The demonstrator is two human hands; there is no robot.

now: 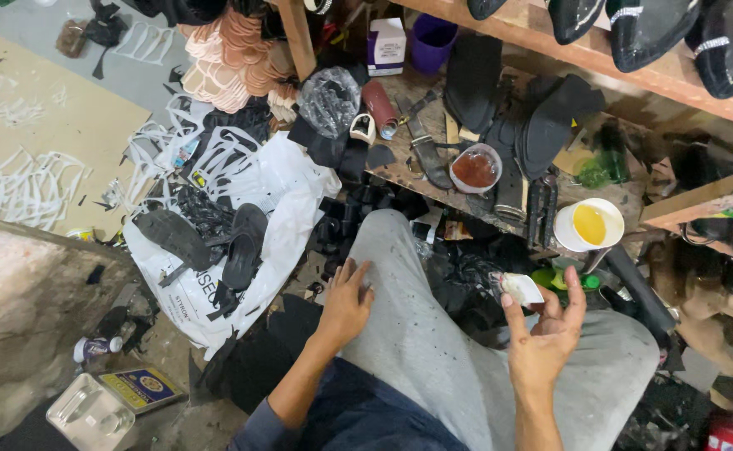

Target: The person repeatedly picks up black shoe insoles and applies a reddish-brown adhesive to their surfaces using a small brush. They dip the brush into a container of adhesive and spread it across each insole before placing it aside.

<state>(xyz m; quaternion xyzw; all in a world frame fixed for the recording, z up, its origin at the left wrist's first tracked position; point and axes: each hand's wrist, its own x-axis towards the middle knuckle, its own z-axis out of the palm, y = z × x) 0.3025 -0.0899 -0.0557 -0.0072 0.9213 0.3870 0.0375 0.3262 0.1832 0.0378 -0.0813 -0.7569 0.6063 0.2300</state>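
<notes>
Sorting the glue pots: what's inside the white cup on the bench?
The white cup holds a yellow liquid, filling most of its opening. How deep it goes and what lies at the bottom cannot be seen; the liquid covers it.

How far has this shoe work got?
Done, by the look of it: finished black shoes sit on the shelf. In hand: the right hand pinches a small white piece; the left hand rests on the grey-trousered knee. Left: loose black soles lie on the white bag, apparently unassembled, beside an open cup of yellow liquid.
</notes>
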